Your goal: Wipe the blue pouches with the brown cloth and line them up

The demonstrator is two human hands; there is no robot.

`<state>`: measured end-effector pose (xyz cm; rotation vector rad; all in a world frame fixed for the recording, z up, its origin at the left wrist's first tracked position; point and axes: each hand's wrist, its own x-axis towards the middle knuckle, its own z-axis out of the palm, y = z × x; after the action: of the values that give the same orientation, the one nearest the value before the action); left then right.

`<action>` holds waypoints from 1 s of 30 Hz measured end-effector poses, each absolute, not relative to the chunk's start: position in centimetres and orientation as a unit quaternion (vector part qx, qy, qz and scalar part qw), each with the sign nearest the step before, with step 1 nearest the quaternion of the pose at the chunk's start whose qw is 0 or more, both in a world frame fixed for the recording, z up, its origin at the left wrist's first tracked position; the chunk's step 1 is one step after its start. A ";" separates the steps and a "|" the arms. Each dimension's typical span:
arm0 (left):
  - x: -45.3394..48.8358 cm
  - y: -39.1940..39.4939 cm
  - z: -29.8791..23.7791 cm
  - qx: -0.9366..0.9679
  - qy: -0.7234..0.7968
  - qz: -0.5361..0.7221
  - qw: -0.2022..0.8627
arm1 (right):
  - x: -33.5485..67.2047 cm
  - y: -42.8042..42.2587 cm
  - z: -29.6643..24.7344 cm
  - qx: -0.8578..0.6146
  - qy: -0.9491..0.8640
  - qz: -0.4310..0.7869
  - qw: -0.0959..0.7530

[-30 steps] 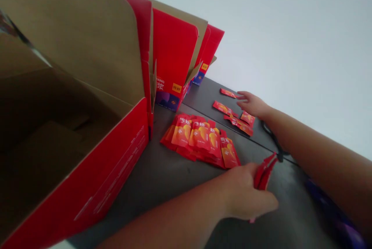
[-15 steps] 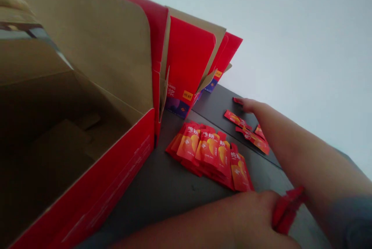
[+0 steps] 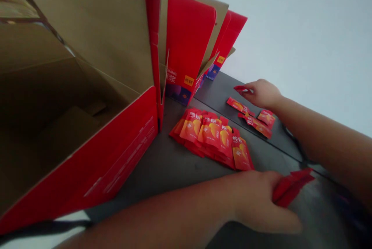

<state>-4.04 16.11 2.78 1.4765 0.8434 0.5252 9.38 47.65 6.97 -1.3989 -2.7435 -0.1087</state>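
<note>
At far left, a large carton (image 3: 124, 156), red outside and plain brown within, stands open with its flaps raised and its interior in shadow. Close beside it stands a second carton (image 3: 188, 35), its red panel bearing white lettering and an orange label above a dark blue-purple band; a third carton (image 3: 232, 33), similarly coloured, stands behind and is partly hidden. Next, on the dark grey table (image 3: 162, 171), lies a pile of sachets (image 3: 213, 136) — red and orange, overlapping, printed faces upward, the rightmost one lying aslant.

Across the seam in the table lie a few loose sachets (image 3: 257, 125), some overlapping. Beyond them, the right hand (image 3: 263, 92) extends from the right; its fingers are drawn nearly together and grip one end of a red sachet (image 3: 240, 88). Whether this sachet touches the table cannot be told.

Nearer the viewer, the left hand (image 3: 261, 200) extends from the lower left, in front of the pile. It is closed upon a small red bundle (image 3: 290, 189) of sachets — their number cannot be told — whose ends project rightward; the thumb stretches out below, and the remaining fingers are largely hidden. At far right, under the right forearm, a dark object (image 3: 351, 210) is too blurred to identify.
</note>
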 end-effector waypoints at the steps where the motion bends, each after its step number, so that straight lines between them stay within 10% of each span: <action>1: -4.0 16.0 2.8 0.654 0.361 0.227 0.624 | 8.8 45.6 7.7 -0.429 -0.901 -0.053 0.041; 11: -3.9 15.4 2.9 0.739 0.282 0.200 0.578 | 3.9 30.1 9.4 -0.040 -0.984 -0.170 0.020; 30: -4.1 15.4 2.7 0.777 0.221 0.217 0.548 | 1.8 27.5 8.0 -0.037 -0.984 -0.161 -0.073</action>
<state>-4.05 15.44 2.74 1.8409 0.5246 0.5150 1.79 27.47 8.00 -0.1212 -3.2428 -0.5294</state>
